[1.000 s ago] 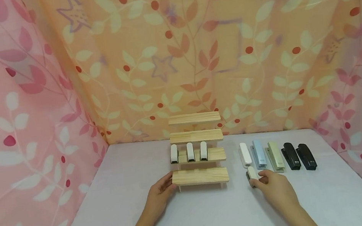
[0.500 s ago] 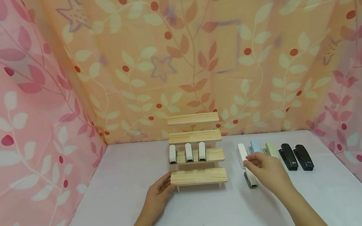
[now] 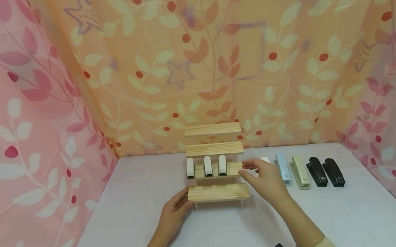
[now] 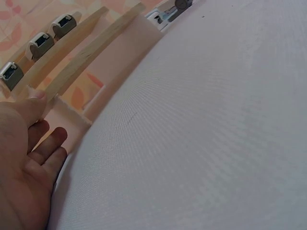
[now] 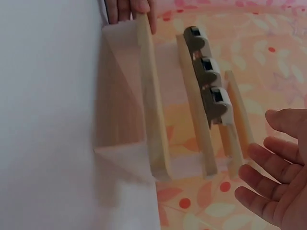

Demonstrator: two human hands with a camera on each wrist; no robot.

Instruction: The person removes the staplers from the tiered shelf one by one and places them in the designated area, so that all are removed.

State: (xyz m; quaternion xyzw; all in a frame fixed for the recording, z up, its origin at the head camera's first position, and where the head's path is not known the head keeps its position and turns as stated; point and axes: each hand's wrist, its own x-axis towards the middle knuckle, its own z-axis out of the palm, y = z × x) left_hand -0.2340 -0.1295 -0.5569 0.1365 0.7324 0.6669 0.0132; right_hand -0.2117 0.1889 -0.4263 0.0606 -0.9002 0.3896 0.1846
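Note:
A stepped wooden display rack [image 3: 218, 193] stands on the table, with several tiers. Three small white staplers [image 3: 208, 166] sit upright on its second tier from the front, spaced toward the left. My left hand [image 3: 174, 213] holds the left end of the lowest board; the thumb [image 4: 33, 106] lies against that end. My right hand [image 3: 266, 179] is at the right end of the second tier, with fingers spread and nothing in them in the right wrist view. Behind this hand a white stapler [image 3: 265, 159] shows only at its top.
To the right, a light blue stapler [image 3: 283, 169], a pale green stapler [image 3: 300, 172] and two black staplers [image 3: 317, 171] lie in a row on the white tabletop [image 3: 218, 239]. Floral curtains [image 3: 164, 103] hang behind and at both sides.
My right hand let go of the small white stapler in front of the row, lifted off, and moved left to the rack, covering where that stapler lay. My left hand stays on the rack.

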